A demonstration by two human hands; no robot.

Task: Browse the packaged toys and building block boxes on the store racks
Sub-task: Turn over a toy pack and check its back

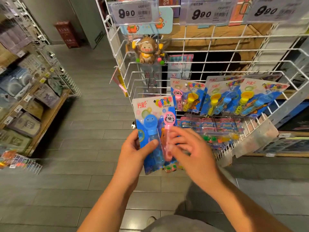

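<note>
A blue blister card with a blue and a pink bubble wand [154, 124] is held upright in front of the white wire rack [184, 42]. My left hand [135, 149] grips its left edge, thumb across the blue wand. My right hand [189, 148] is blurred in front of the card's lower right, fingers loosely bent over the pink wand; whether it holds the card is unclear. Similar bubble wand cards [240, 97] hang in the rack's basket. A packaged brown monkey toy [148, 51] hangs above.
Price tags reading 9.90 [132, 13] are clipped along the rack's top. Small packets [212, 124] hang below the basket. A wooden shelf with bagged goods [31, 106] stands on the left. Grey plank floor [93, 114] lies between. A red box [66, 34] sits far back.
</note>
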